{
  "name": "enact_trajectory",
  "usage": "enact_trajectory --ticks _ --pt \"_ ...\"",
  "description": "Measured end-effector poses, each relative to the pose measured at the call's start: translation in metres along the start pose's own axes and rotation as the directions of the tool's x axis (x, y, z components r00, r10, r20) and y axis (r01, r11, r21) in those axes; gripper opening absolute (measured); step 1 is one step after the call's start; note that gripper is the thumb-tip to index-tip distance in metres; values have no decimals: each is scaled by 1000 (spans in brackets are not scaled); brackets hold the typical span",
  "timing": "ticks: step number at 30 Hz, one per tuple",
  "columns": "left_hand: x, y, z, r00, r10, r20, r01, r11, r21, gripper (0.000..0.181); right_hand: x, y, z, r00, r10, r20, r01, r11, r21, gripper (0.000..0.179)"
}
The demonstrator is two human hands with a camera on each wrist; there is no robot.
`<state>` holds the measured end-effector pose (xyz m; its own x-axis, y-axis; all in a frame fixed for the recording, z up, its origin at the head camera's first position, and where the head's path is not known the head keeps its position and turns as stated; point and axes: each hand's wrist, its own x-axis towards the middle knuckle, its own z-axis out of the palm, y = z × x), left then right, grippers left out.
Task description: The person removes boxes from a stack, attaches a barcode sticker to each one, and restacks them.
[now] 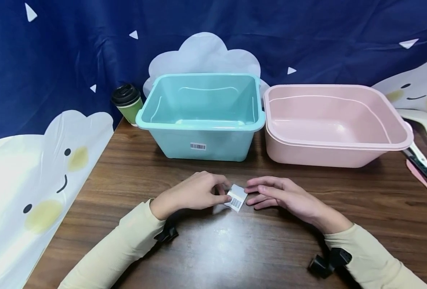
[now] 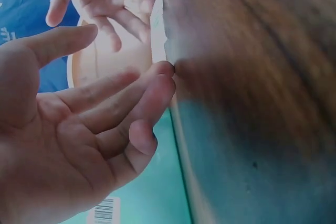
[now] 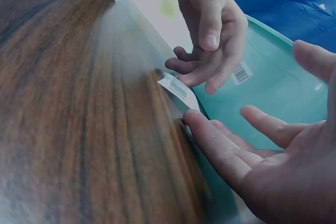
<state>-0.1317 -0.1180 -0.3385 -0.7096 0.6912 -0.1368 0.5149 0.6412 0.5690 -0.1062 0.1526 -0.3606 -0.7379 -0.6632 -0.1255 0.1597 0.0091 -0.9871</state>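
A small white paper slip point(image 1: 237, 197) printed with a barcode lies on the table between the two hands. My left hand point(image 1: 203, 190) is at its left side, fingers loosely bent. In the left wrist view the thumb of the left hand point(image 2: 89, 114) stands apart from the fingers, whose tips are close to the paper slip point(image 2: 158, 30). My right hand point(image 1: 289, 197) is at the slip's other side with relaxed fingers. In the right wrist view, the right hand point(image 3: 278, 156) has a fingertip at the near end of the paper slip point(image 3: 179, 91), which curves up slightly.
Behind the hands stand a turquoise basin point(image 1: 202, 144) with a barcode sticker and a pink basin point(image 1: 329, 155). A green cup point(image 1: 128, 105) with a black lid is at the back left. Several utensils, among them a white ladle point(image 1: 421, 117), lie at the right.
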Motion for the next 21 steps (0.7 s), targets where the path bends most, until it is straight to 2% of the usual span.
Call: enact_trajectory --ticks 3,10,16,21 --pt "0 0 0 1000 -4 16 5 999 -43 29 1 1 1 1000 -21 5 21 1000 10 53" --pt "1 -1 0 998 4 59 5 989 -145 31 3 4 6 997 -68 -47 69 997 17 49" --pt "1 -2 -2 992 48 114 -16 965 -261 34 4 7 7 983 -132 -126 145 984 103 44" --pt "2 -3 -5 991 72 114 -34 952 -306 35 5 8 6 976 -144 -160 170 973 157 36"
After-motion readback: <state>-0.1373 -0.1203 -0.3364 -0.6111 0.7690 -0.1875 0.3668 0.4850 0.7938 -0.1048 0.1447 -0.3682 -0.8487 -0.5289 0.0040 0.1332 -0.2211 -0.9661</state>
